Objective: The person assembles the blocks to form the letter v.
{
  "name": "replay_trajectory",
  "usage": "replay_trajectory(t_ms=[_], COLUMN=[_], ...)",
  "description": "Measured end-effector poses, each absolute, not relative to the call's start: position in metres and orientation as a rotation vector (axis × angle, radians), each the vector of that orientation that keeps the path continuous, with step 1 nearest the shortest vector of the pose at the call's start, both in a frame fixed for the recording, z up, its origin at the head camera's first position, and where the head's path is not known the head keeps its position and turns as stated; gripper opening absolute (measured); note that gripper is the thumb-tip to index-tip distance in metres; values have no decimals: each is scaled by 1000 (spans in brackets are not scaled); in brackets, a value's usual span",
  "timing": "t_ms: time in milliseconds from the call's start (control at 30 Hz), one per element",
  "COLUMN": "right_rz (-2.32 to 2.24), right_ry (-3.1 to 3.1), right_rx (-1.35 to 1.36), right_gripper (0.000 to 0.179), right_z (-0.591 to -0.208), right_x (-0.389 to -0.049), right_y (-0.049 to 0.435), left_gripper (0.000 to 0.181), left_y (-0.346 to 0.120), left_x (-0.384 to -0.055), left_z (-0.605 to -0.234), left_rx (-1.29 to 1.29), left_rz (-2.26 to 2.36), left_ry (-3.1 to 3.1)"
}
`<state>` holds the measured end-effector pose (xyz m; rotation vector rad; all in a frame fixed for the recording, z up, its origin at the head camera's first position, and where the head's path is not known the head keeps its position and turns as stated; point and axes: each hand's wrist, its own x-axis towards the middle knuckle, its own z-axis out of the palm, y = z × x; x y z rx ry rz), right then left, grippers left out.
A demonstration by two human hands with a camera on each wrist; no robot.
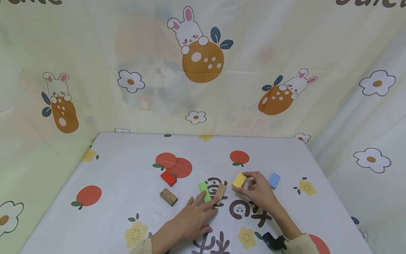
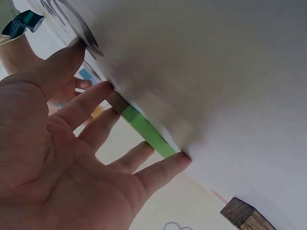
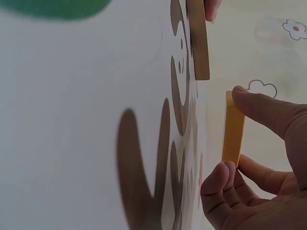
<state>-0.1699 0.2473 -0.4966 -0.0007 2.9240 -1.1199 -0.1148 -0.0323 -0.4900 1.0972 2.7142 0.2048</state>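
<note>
My right hand (image 1: 261, 192) pinches a yellow block (image 1: 239, 180) between thumb and fingers; in the right wrist view the yellow block (image 3: 233, 132) appears held a little above the cloth. My left hand (image 1: 193, 218) lies palm down with its fingers spread, the tips at a green block (image 1: 204, 191) and a light wooden block (image 1: 221, 192). These two blocks lie slightly apart at an angle. In the left wrist view the fingertips rest along the green block (image 2: 146, 132), with part of the wooden block (image 2: 117, 101) behind it.
A red block (image 1: 168, 178) and a dark wood-grain block (image 1: 168, 197) lie left of the green one. To the right of my right hand lies a blue block (image 1: 274, 180). The printed tablecloth (image 1: 127, 169) meets hanging printed curtains (image 1: 152, 102) at the back and sides.
</note>
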Motion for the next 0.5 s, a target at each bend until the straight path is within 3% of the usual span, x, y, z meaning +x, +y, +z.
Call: replay_trajectory(t_ms=[500], right_rz=[-1156], right_ry=[2917], right_rx=[-35], right_gripper=[70], right_z=[-498], right_x=[-176], right_y=[234], left_gripper=[55], left_y=[-33], left_x=[-115], left_z=[-488], left_rx=[1100], left_rz=[209], left_ry=[2706])
